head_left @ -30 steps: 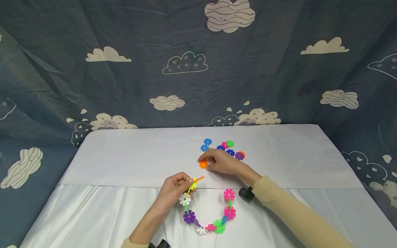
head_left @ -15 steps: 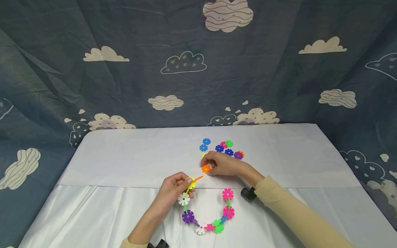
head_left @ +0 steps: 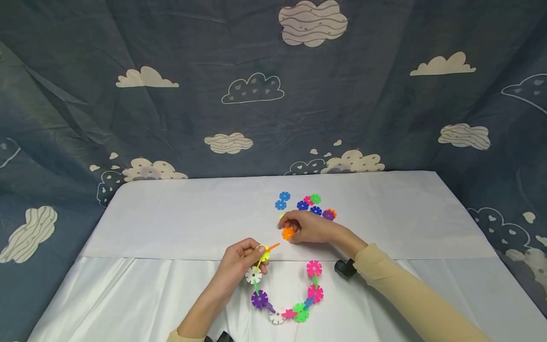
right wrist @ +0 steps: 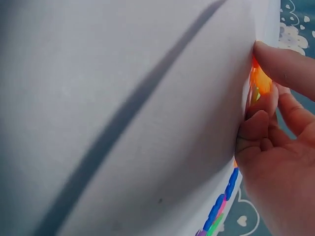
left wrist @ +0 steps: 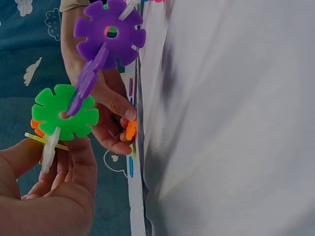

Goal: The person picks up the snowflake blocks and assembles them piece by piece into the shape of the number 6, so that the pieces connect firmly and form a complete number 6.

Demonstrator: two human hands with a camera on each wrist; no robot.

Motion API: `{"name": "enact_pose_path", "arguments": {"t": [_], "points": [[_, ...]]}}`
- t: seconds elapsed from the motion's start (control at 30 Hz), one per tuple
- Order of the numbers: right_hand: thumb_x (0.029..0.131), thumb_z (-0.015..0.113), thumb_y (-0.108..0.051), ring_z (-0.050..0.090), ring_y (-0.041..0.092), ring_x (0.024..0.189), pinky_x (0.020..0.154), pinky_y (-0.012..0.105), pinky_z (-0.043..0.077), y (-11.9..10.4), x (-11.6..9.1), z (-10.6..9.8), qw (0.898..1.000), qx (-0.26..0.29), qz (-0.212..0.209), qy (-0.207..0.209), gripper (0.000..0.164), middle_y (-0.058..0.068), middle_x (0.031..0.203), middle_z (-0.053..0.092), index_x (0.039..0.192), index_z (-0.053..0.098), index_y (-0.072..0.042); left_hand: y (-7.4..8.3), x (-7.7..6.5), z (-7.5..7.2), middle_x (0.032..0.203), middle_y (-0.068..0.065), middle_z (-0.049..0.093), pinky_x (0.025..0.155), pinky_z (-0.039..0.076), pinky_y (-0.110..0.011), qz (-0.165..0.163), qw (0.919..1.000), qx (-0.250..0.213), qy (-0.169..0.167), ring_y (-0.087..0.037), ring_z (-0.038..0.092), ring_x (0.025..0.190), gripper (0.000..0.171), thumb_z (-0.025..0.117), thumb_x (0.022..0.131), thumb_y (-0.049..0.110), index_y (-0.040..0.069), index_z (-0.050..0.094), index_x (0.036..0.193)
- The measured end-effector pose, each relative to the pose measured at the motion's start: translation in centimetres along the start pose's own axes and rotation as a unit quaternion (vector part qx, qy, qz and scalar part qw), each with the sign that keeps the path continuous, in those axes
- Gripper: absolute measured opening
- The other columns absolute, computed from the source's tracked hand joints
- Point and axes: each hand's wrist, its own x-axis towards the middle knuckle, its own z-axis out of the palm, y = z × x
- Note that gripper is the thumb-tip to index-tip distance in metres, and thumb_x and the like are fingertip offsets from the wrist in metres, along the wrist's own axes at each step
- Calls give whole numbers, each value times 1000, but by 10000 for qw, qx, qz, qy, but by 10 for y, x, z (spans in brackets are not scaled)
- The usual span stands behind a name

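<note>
My left hand [head_left: 239,259] pinches a yellow snowflake disc [head_left: 265,254] at one end of a chain of slotted plastic discs. An orange disc [head_left: 274,246], seen edge-on, juts from that yellow one. From there the chain curves through a white disc [head_left: 253,275], a purple disc [head_left: 259,299] and a green disc [head_left: 301,313] to a pink disc [head_left: 314,268] at the other end. In the left wrist view, a green disc [left wrist: 81,116] hangs close to my fingers. Low over the table, my right hand [head_left: 311,227] holds a loose orange disc [head_left: 287,233] by its edge between thumb and fingers.
Beyond my right hand lie several loose discs, among them light blue discs [head_left: 280,204], dark blue discs [head_left: 315,210], a green disc [head_left: 315,198] and a purple disc [head_left: 328,215]. A white cloth [head_left: 171,213] covers the table. Behind it hangs a dark cloud-patterned curtain [head_left: 183,118].
My right hand has drawn the orange disc slightly toward me and to the right, away from the loose discs. The left hand and chain have stayed nearly still.
</note>
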Motion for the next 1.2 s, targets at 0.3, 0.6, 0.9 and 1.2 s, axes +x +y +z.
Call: {"name": "enact_pose_path", "arguments": {"t": [0.3,0.6,0.9,1.2], "points": [[85,78,-13,52,16,74,66,28,47,2,-21,-2,9949,-90,572,826,12,-3,79,59,90,67,-14,3,0,3,79,-11,67,72,49,-29,-35,10000,48,40,-18,65,65,20,65,95,18,0,59,99],[95,63,-7,63,32,73,66,32,53,-32,-57,-3,9813,1036,502,1543,9,9,79,65,103,59,-6,3,-2,5,83,-15,68,73,50,-30,-39,9998,181,102,-19,65,66,22,65,95,19,-2,61,102],[97,63,-16,59,34,71,60,30,50,-67,-87,18,9617,1453,484,2275,15,11,83,64,112,63,-13,4,-1,8,81,-10,67,82,49,-35,97,9999,67,-21,-21,65,67,20,60,98,21,1,58,104],[97,64,-15,58,27,65,57,27,50,-73,-84,40,9616,1228,488,2405,16,10,79,61,112,64,-20,2,-3,8,80,-11,64,88,45,-41,135,9992,-121,-343,-21,63,67,25,59,99,25,1,55,102]]}}
